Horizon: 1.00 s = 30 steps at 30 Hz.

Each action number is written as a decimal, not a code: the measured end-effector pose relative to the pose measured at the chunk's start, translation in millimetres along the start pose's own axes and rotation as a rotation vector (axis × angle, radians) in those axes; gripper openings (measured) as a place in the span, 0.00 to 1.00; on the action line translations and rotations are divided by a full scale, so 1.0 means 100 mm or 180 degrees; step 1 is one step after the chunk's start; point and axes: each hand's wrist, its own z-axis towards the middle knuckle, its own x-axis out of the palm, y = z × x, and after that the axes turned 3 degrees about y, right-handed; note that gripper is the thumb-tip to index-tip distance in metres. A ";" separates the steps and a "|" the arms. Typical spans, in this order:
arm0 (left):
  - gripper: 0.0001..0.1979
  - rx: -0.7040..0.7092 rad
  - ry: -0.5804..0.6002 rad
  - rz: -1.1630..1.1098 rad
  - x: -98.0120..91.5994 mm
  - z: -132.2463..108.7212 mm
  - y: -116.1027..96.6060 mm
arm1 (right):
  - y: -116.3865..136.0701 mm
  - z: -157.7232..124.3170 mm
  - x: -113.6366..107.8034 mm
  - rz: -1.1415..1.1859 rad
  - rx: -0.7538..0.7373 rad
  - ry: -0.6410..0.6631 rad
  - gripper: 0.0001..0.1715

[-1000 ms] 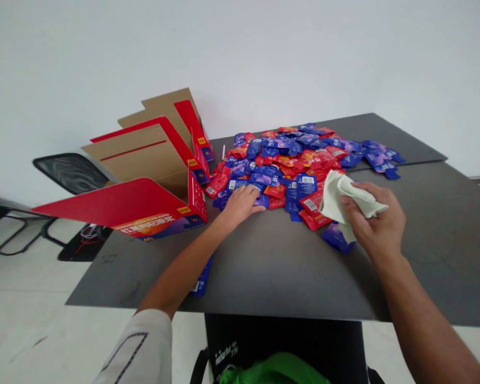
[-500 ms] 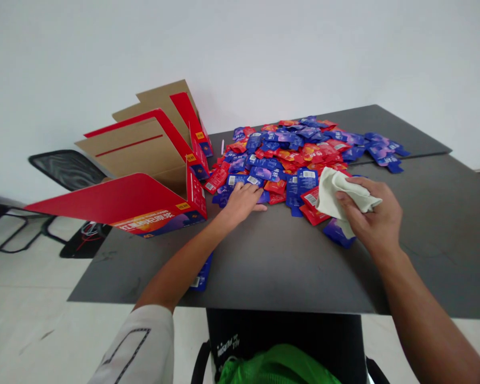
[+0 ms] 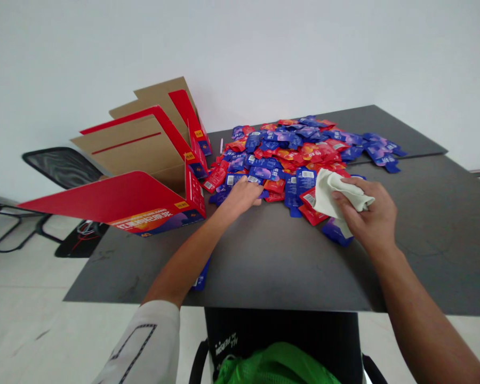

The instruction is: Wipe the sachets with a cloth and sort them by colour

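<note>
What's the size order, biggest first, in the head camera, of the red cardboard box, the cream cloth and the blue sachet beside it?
Largest: open red cardboard box
Middle: crumpled cream cloth
Smallest: blue foil sachet, partly tucked under the cloth

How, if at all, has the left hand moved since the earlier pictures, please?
Yes: the left hand has moved forward, away from the person, judged against the red carton.

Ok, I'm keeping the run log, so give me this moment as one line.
left hand: on red and blue packets | right hand: gripping off-white cloth | nearby: opened red cardboard boxes, dark table
</note>
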 end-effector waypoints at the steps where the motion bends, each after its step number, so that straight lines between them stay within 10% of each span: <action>1: 0.12 0.0000 -0.0027 -0.0026 -0.02 -0.01 0.01 | 0.00 0.00 0.00 0.0013 -0.0005 0.0011 0.20; 9: 0.19 -0.0176 -0.0400 -0.0259 -0.21 -0.17 0.04 | -0.01 0.01 -0.01 -0.0031 -0.0032 -0.0055 0.20; 14: 0.22 0.0312 -0.1189 -0.1721 -0.29 -0.42 -0.33 | -0.06 0.01 -0.02 -0.0109 0.0204 -0.0084 0.22; 20: 0.23 0.0166 0.0441 -0.3546 -0.03 -0.67 -0.86 | -0.09 0.00 0.00 -0.0079 0.0327 0.0030 0.24; 25: 0.25 -0.0369 0.0539 -0.2657 0.14 -0.78 -1.05 | -0.04 0.00 0.02 0.0050 0.0186 0.0235 0.23; 30: 0.22 -0.0162 0.0117 -0.0636 -0.11 -1.13 -1.32 | 0.02 0.00 0.03 0.0138 0.0017 0.0426 0.21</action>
